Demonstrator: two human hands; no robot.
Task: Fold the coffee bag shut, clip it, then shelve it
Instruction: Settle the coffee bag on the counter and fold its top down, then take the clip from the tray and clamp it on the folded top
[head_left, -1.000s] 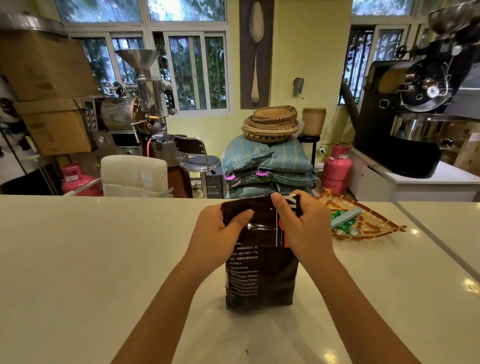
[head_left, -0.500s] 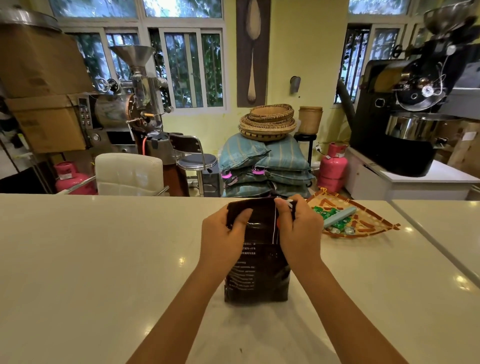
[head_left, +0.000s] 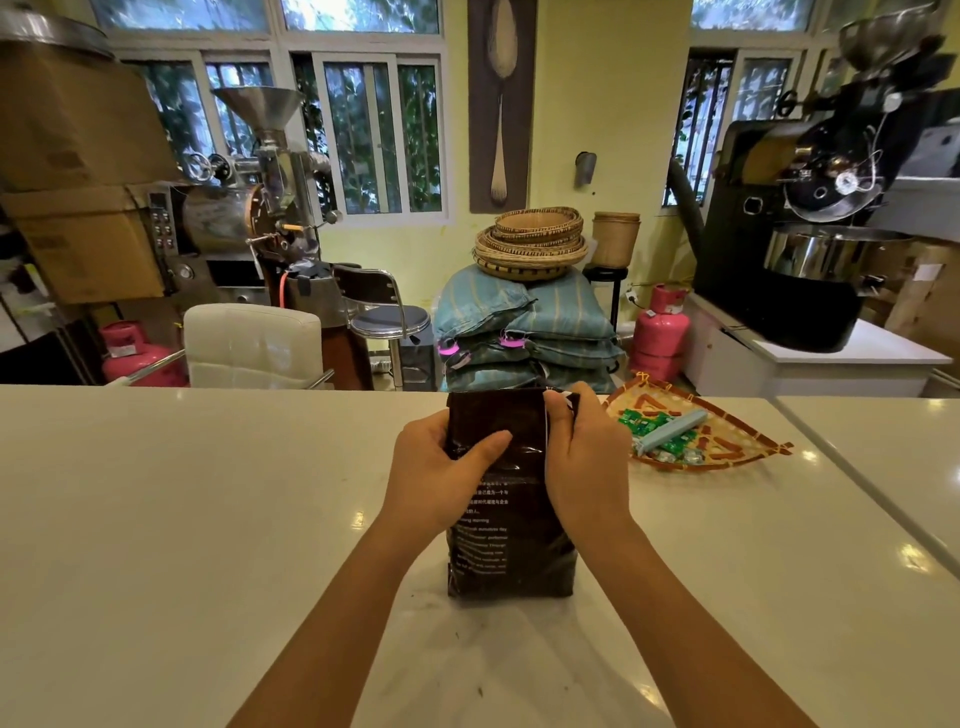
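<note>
Coffee bag (head_left: 511, 525) standing upright on the white tabletop (head_left: 208, 519), near its middle, directly before the person. Compared with one second earlier, the bag's top sits lower and flatter: the upper portion has been rolled down toward the person, and the dark fold now forms a squared edge level with the knuckles. The folding step therefore appears nearly complete; clipping and shelving remain.

Left hand (head_left: 441, 475): palm against the bag's left side, thumb laid across the front face just below the fold, grip closed on the bag. Right hand (head_left: 587, 457): wrapped over the upper right corner, fingers curled over the folded edge, grip likewise closed on the bag and pinning the fold. Both forearms reach forward from the lower frame and converge on the bag, wrists roughly level.

A pale blue clip (head_left: 672, 431) lies in the woven tray (head_left: 748, 449) to the right of the bag, near the right hand but not touching it. Judged next requirement: one hand must hold the fold while the other fetches the clip. No shelf can be identified.
</note>
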